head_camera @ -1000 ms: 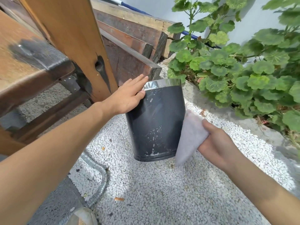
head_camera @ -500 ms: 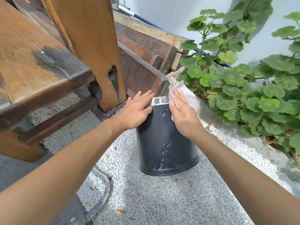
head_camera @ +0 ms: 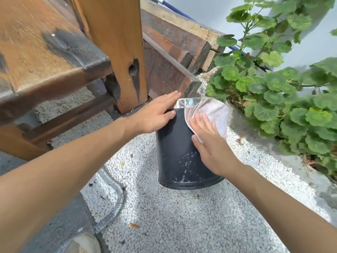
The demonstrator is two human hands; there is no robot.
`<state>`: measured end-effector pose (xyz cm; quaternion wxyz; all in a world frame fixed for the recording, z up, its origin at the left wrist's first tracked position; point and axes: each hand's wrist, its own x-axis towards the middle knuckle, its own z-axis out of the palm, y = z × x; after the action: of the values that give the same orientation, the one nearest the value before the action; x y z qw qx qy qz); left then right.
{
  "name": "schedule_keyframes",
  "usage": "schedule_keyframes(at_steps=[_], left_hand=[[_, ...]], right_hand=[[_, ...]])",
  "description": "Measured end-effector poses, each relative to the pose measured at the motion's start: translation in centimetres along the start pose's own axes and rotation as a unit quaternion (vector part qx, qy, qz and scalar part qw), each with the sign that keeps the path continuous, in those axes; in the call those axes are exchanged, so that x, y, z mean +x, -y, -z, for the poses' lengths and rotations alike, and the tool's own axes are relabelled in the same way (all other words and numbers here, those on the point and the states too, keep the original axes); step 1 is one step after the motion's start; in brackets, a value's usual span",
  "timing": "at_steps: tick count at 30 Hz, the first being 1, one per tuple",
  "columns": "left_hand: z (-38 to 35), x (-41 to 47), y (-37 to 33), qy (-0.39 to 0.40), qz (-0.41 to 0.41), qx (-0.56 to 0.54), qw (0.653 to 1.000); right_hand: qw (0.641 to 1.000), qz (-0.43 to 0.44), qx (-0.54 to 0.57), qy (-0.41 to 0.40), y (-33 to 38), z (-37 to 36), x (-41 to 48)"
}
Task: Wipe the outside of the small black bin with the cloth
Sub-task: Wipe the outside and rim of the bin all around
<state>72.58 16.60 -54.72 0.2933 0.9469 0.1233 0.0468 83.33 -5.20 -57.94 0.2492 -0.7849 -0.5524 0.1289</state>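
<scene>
The small black bin [head_camera: 176,154] stands upright on white gravel, with a shiny metal rim [head_camera: 186,102] and pale splash marks low on its side. My left hand [head_camera: 155,114] lies flat against the bin's upper left side, fingers straight, steadying it. My right hand [head_camera: 207,141] presses a pale pinkish-white cloth [head_camera: 213,112] flat against the bin's upper right side, just under the rim. The cloth drapes over the rim's right part and hides the wall behind it.
A wooden bench [head_camera: 45,57] and its thick post [head_camera: 118,42] stand close on the left. Stacked timber [head_camera: 173,52] lies behind the bin. Leafy green plants [head_camera: 273,92] crowd the right. A corrugated metal hose [head_camera: 113,207] runs over the gravel front left, near my shoe [head_camera: 82,243].
My right hand brought the cloth from low beside the bin up to its rim, then spread it flat on the upper right side. My left hand stayed on the bin.
</scene>
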Motion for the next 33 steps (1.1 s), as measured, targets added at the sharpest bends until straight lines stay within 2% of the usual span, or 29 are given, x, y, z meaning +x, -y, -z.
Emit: schedule_keyframes(at_steps=[13, 19, 21, 23, 25, 27, 28, 29, 31, 33], left_hand=[[-0.7, -0.2, -0.2, -0.020, -0.006, 0.012, 1.000], [-0.8, -0.7, -0.7, -0.028, -0.016, 0.014, 0.999], [-0.9, -0.8, -0.7, -0.030, -0.016, 0.018, 0.999], [-1.1, -1.1, -0.8, -0.031, -0.018, 0.022, 0.999], [-1.3, -1.4, -1.0, -0.029, -0.018, 0.031, 0.999], [-1.7, -1.8, -1.1, -0.026, -0.015, 0.038, 0.999], [-1.8, -1.9, -1.2, -0.025, -0.012, 0.038, 0.999], [-1.9, -2.0, -1.2, -0.025, -0.009, 0.037, 0.999], [-1.9, -2.1, -1.3, -0.027, -0.002, 0.037, 0.999], [-1.8, -2.1, -1.5, -0.029, 0.006, 0.031, 0.999]], right_hand=[[0.999, 0.024, 0.004, 0.041, -2.4, -5.9, -9.5], [0.995, 0.016, -0.016, 0.095, -2.8, -7.2, -13.8], [0.994, -0.013, 0.022, 0.105, -2.5, -7.2, -14.7], [0.985, -0.074, 0.129, 0.090, -1.7, -6.7, -15.1], [0.956, -0.155, 0.245, 0.047, -0.9, -5.6, -14.9], [0.911, -0.240, 0.335, 0.001, -0.2, -4.1, -14.2], [0.874, -0.278, 0.398, -0.024, 0.0, -3.3, -13.7], [0.822, -0.309, 0.476, -0.047, -0.1, -2.5, -13.1], [0.723, -0.327, 0.604, -0.076, -0.3, -0.4, -11.6], [0.695, -0.315, 0.637, -0.109, -0.3, 2.0, -9.6]])
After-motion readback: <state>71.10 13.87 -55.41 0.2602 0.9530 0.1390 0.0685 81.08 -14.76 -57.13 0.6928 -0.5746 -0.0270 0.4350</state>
